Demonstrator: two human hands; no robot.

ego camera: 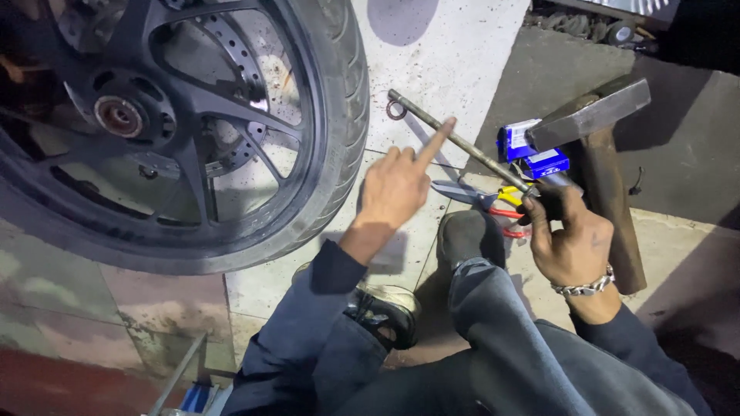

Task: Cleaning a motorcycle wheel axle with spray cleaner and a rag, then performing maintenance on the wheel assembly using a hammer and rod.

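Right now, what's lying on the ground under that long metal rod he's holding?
Under the metal rod gripped by the right hand lie scissors with red and yellow handles and a blue box. The hand covers part of the handles; the hammer hides the box's far side.

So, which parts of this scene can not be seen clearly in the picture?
- Wheel: cut off by the top and left edges of the head view.
- Right hand: its palm side is hidden; it grips the long rod.
- Scissors: handles partly behind the right hand.
- Blue box: partly behind the hammer.
- Left hand: points, holds nothing.
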